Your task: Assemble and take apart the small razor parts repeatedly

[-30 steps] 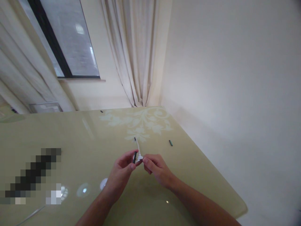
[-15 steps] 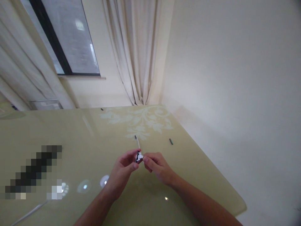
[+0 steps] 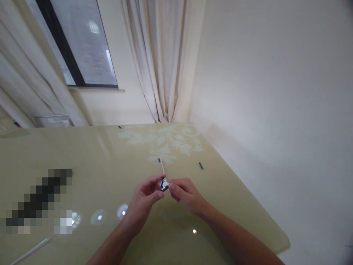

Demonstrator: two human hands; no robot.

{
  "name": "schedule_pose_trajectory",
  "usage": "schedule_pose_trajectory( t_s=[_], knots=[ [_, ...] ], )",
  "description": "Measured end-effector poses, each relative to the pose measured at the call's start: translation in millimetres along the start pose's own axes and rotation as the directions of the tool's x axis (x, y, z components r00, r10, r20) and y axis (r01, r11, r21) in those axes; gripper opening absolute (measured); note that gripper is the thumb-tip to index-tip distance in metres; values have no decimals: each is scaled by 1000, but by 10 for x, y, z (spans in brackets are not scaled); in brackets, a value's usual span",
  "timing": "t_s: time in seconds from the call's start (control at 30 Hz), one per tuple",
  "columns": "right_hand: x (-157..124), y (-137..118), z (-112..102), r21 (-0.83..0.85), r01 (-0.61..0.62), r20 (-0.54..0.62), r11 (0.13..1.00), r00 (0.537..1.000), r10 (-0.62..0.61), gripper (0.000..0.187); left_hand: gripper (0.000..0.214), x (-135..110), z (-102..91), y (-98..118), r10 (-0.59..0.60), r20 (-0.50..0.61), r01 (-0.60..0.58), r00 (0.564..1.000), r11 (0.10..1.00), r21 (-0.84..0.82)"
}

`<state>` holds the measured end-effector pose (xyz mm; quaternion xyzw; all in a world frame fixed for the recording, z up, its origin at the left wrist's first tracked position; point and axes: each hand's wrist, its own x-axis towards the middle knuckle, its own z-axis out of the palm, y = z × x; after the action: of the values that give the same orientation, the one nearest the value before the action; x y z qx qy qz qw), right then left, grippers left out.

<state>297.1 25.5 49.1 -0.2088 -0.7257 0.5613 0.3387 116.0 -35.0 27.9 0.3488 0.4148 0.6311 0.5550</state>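
Between my two hands is a small silver-and-black piece (image 3: 164,184) that looks like a razor head, a dark bar along its left side and a shiny body on its right. My left hand (image 3: 146,195) grips the dark bar between thumb and fingertips. Thumb and fingers of my right hand (image 3: 184,192) pinch the narrow silver end; what lies inside that hand is hidden. Just beyond my fingertips, a thin pale stick with a dark tip (image 3: 162,166) lies on the table. Right of it is a short dark strip with a greenish face (image 3: 201,165).
The glossy yellow-green table (image 3: 116,158) ends at a slanting right edge beside the wall. Another small dark piece (image 3: 119,127) lies near its far edge. At left are a pixelated dark area (image 3: 41,198) and a white cord-like strip (image 3: 33,251). Curtains (image 3: 162,66) hang behind.
Almost nothing differs. My right hand has shifted very slightly to the right, and both hands keep their hold on the small piece.
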Motion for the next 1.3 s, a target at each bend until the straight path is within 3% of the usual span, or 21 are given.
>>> schedule_pose_trajectory(
  t_s=[0.17, 0.57, 0.73, 0.93, 1.13, 1.3],
  knots=[
    [9, -20, -38, -21, -39, 55, 999, 998, 40, 56, 44, -8, 31, 62, 59, -30, -57, 998, 996, 62],
    [16, 17, -64, -152, -84, 104, 985, 990, 101, 49, 35, -6, 49, 89, 53, -75, -42, 996, 989, 141],
    [42, 40, -25, -111, -99, 54, 989, 993, 106, 58, 37, -6, 37, 113, 45, -55, -34, 997, 980, 199],
    [74, 46, -46, -83, -100, -11, 992, 995, 100, 53, 49, -11, 86, 125, 27, -16, -23, 1000, 975, 222],
    [78, -7, -73, -150, -93, -59, 984, 995, 86, 49, 49, 18, 78, 122, 45, -77, -26, 996, 973, 228],
    [59, -53, -82, -241, -21, -24, 970, 1000, 15, 48, 49, 17, 33, 125, 22, -64, -5, 998, 968, 250]
  ],
)
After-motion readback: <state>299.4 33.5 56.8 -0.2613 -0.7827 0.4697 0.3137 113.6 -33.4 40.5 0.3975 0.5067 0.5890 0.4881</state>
